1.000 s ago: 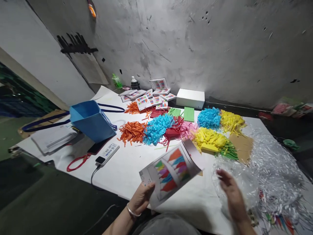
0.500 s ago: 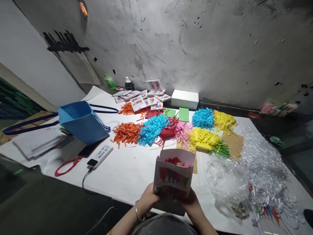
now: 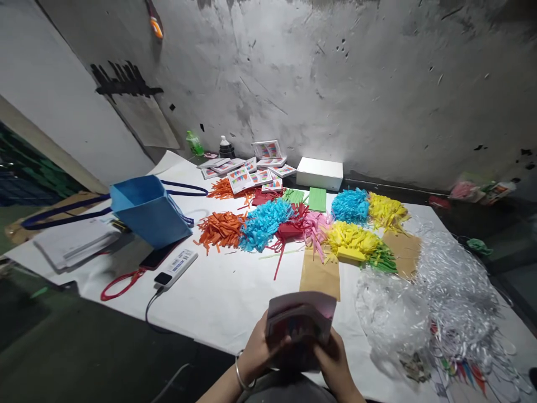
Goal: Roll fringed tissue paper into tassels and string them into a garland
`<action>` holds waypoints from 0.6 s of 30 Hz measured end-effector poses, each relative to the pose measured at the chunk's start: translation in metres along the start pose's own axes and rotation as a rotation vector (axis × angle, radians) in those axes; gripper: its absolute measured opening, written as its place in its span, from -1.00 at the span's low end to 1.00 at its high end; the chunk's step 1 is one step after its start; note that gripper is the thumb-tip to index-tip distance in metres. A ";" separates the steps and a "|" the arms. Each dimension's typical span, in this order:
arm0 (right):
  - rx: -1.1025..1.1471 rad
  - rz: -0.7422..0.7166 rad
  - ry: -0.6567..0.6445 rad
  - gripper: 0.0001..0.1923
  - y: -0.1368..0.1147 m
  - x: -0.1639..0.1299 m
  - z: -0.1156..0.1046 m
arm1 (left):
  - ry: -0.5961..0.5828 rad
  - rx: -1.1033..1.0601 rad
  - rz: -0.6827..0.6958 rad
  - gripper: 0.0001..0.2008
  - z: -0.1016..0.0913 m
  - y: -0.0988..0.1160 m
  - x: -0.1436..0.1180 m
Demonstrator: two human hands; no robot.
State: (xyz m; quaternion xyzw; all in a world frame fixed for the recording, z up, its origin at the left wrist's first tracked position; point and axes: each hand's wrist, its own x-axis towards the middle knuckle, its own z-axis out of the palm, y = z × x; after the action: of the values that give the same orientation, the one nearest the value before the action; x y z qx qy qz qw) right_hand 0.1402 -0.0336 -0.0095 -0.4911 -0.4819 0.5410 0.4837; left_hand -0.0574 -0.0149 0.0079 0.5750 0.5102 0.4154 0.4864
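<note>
A small cardboard box (image 3: 300, 308) printed with colourful pennants is held low over the table's near edge, its upper flap raised. My left hand (image 3: 260, 348) wraps round the box's left side, thumb across the printed front. Round its right side closes my right hand (image 3: 335, 358). The box's lower part is dark, and its contents are mostly hidden. Just beyond it lies a brown card (image 3: 321, 277). Further back are bundles of paper strips: orange (image 3: 221, 229), blue (image 3: 265, 224), pink (image 3: 315, 226) and yellow (image 3: 352, 239).
At the back, several flat pennant-printed boxes (image 3: 241, 179) lie beside a white box (image 3: 319, 173). A blue bag (image 3: 151, 218), a phone (image 3: 161, 256) and a white corded device (image 3: 176, 268) sit to the left. Clear plastic (image 3: 392, 308) and a silvery string heap (image 3: 457, 280) cover the right.
The box has come down and tipped, and the coloured pieces seen inside its opening are now mostly hidden. Both hands have shifted their hold on it. The view has moved slightly.
</note>
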 end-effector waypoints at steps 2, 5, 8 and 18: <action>0.002 -0.041 -0.005 -0.59 0.009 -0.002 -0.002 | 0.040 0.062 0.023 -0.66 -0.001 -0.001 0.002; -0.031 -0.118 0.165 -0.38 0.019 0.001 -0.007 | 0.099 0.087 0.011 -0.71 0.002 -0.007 0.007; -0.136 -0.239 0.252 -0.52 0.017 0.009 -0.014 | 0.152 0.014 -0.036 -0.67 0.008 -0.011 0.012; -0.108 -0.225 0.274 -0.63 0.009 0.038 -0.028 | 0.191 -0.038 0.099 -0.52 0.020 -0.016 0.041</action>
State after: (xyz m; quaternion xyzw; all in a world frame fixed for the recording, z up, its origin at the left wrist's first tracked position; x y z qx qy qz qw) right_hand 0.1659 0.0049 -0.0221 -0.5283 -0.4917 0.3846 0.5755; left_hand -0.0355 0.0234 -0.0127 0.5479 0.5173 0.5015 0.4251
